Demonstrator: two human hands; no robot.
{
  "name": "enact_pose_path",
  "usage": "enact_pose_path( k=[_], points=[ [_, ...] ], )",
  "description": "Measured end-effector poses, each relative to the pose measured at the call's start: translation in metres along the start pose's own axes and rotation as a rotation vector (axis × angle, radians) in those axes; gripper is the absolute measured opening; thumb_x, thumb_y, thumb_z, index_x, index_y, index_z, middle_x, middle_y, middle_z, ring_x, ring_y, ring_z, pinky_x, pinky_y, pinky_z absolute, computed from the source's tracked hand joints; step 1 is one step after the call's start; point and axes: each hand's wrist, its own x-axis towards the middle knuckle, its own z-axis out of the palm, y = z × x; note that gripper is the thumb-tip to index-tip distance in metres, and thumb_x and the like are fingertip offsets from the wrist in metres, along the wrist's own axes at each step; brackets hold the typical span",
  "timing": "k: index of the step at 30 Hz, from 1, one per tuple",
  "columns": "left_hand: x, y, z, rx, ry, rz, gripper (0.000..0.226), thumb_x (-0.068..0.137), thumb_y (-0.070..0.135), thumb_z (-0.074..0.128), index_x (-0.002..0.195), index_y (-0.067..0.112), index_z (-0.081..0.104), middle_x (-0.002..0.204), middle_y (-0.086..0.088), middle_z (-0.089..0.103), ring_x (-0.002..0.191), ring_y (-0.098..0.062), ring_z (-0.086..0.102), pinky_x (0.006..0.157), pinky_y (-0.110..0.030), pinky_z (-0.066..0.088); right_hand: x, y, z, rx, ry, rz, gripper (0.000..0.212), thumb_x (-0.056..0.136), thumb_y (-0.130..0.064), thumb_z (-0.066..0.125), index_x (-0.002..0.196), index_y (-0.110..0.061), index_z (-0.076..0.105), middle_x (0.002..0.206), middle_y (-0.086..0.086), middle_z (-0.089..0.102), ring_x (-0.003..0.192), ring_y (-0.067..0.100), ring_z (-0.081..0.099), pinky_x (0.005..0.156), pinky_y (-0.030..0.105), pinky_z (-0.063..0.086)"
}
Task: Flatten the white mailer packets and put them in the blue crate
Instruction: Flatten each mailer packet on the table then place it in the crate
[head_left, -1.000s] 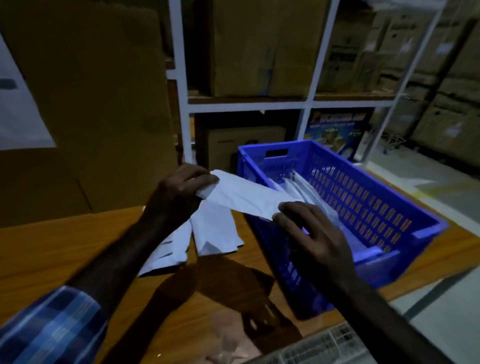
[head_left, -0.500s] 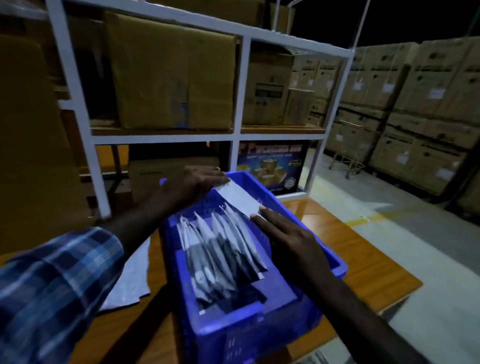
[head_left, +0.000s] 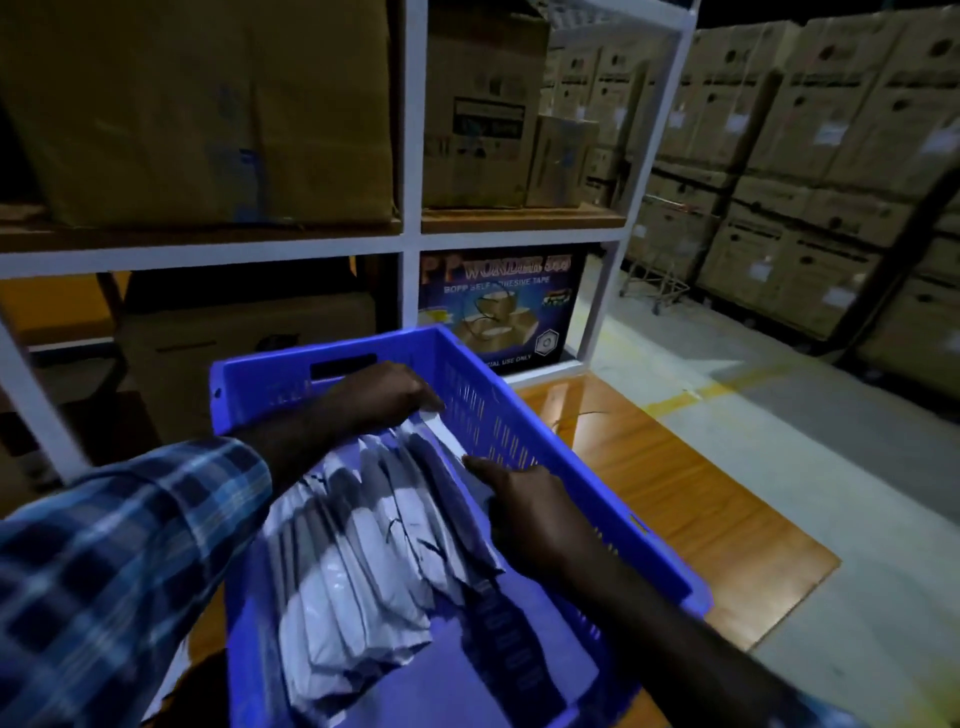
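Both my hands work inside the blue crate on the counter.

Left hand and right hand press flat-fingered, gripping nothing, on the newest white mailer packet beside the upright row.

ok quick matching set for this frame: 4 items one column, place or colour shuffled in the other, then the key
Things
1. blue crate
2. white mailer packets
3. left hand
4. tape box

Places
A. on the lower shelf behind the crate
B. on the wooden table
C. standing in a row inside the crate
D. at the crate's far end, over the packets

Pairs: 1-B, 2-C, 3-D, 4-A
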Motion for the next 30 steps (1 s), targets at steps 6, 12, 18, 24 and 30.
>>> enact_pose_path(
  k=[6,12,18,24,30],
  points=[
    [0.022,-0.006,0.027,-0.002,-0.18,-0.025,0.042,0.084,-0.004,0.059,0.115,0.02,0.073,0.117,0.002,0.07,0.108,-0.022,0.065,0.083,-0.022,0.043,0.035,0.012,0.034,-0.013,-0.29,0.159,0.049,0.086,-0.01,0.057,0.133,-0.005,0.047,0.116,0.025,0.065,0.109,0.045,0.058,0.087,0.044,0.047],
    [0.026,-0.019,0.04,0.1,-0.35,0.04,0.044,0.082,0.005,0.056,0.117,0.026,0.071,0.113,0.003,0.072,0.103,-0.021,0.066,0.086,-0.03,0.05,0.051,0.021,0.064,0.053,-0.511,0.341,0.046,0.095,-0.01,0.05,0.138,-0.002,0.035,0.125,0.028,0.056,0.114,0.04,0.058,0.087,0.038,0.045],
    [0.033,-0.018,0.036,0.073,-0.469,-0.008,0.044,0.083,0.004,0.056,0.119,0.025,0.07,0.116,0.002,0.07,0.104,-0.019,0.064,0.087,-0.024,0.044,0.06,0.031,0.077,0.287,-0.621,0.489,0.025,0.093,-0.009,0.048,0.117,-0.008,0.039,0.096,0.023,0.054,0.085,0.029,0.054,0.069,0.039,0.04],
    [0.042,-0.016,0.032,-0.019,-0.468,-0.012,0.042,0.079,0.0,0.055,0.109,0.02,0.075,0.109,0.001,0.073,0.1,-0.019,0.065,0.077,-0.016,0.039,0.065,0.045,0.093,0.469,-0.668,0.577,0.058,0.062,-0.021,0.054,0.119,-0.013,0.048,0.094,0.025,0.063,0.08,0.036,0.063,0.061,0.041,0.047],
    [0.048,-0.013,0.038,-0.035,-0.533,-0.054,0.044,0.08,0.004,0.054,0.116,0.022,0.072,0.118,0.001,0.07,0.107,-0.02,0.063,0.09,-0.024,0.044,0.07,0.041,0.093,0.459,-0.645,0.674,0.064,0.092,-0.007,0.049,0.151,-0.006,0.023,0.076,-0.001,0.037,0.066,0.012,0.038,0.057,0.026,0.028]
  ],
)
